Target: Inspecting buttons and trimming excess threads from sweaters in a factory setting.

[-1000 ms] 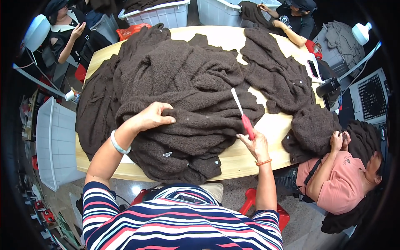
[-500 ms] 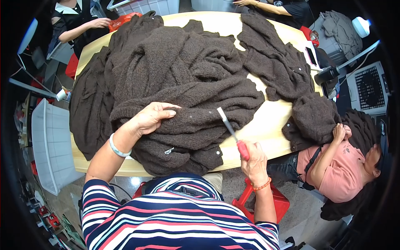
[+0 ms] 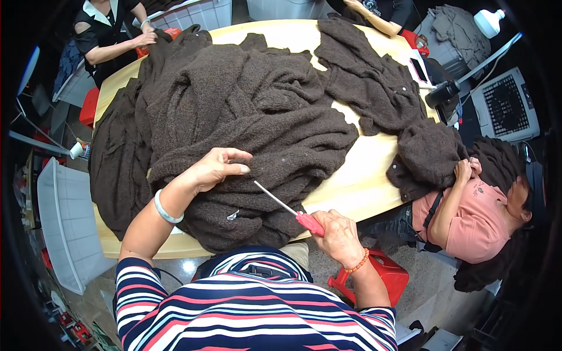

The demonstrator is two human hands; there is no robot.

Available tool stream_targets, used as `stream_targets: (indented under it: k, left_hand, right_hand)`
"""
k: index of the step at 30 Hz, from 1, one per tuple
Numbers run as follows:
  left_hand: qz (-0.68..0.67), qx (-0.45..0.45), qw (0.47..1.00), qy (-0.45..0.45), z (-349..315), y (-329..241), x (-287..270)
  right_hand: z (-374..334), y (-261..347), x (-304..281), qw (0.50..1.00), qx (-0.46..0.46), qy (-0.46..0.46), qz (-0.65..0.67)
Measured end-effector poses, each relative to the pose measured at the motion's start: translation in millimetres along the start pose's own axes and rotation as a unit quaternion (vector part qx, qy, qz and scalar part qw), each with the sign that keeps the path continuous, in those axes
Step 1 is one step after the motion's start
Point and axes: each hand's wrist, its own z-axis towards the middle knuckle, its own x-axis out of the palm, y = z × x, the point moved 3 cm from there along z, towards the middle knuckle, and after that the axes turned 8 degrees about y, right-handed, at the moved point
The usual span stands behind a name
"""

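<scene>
A big heap of dark brown knit garments point(image 3: 211, 99) lies across the table in front of me. My left hand point(image 3: 216, 168) rests on a fold at its near side, thumb and forefinger apart with knit between and under them; the other fingers are partly hidden. In my right hand point(image 3: 338, 234), closed around its red handle, is a tool with a slim metal shaft point(image 3: 278, 198). The shaft points up and left toward my left hand, over the knit but apart from that hand. A small white tag point(image 3: 233, 216) shows on the cloth below.
Pale wooden table point(image 3: 374, 169). More brown knits point(image 3: 374, 82) lie at the right, where a co-worker in pink point(image 3: 468, 225) handles one. Two other people are at the far side. A white plastic bin point(image 3: 67, 222) stands left, a red stool point(image 3: 380, 278) at lower right, a black bottle-like object point(image 3: 443, 93) at the right edge.
My right hand has come left and a little lower, swinging the tool's tip left toward my left hand. My left thumb and forefinger stay near the same fold. The view has shifted slightly.
</scene>
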Motion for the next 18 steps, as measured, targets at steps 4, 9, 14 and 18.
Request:
stream_targets:
  k: [4, 9, 14, 18]
  left_hand:
    - [0.36, 0.072, 0.93, -0.013, 23, -14, 17]
    - [0.515, 0.056, 0.855, -0.022, 46, -13, 23]
    - [0.404, 0.08, 0.908, -0.069, 30, -8, 24]
    - [0.405, 0.092, 0.907, -0.069, 27, 0, 20]
  right_hand:
    - [-4, -12, 13, 1.0, 0.007, -0.024, -0.008]
    - [-11, -22, 17, 0.998, 0.04, -0.037, -0.029]
    - [-17, -19, 12, 0.998, 0.064, 0.008, -0.003]
    - [-12, -13, 9, 0.999, 0.038, 0.018, 0.009]
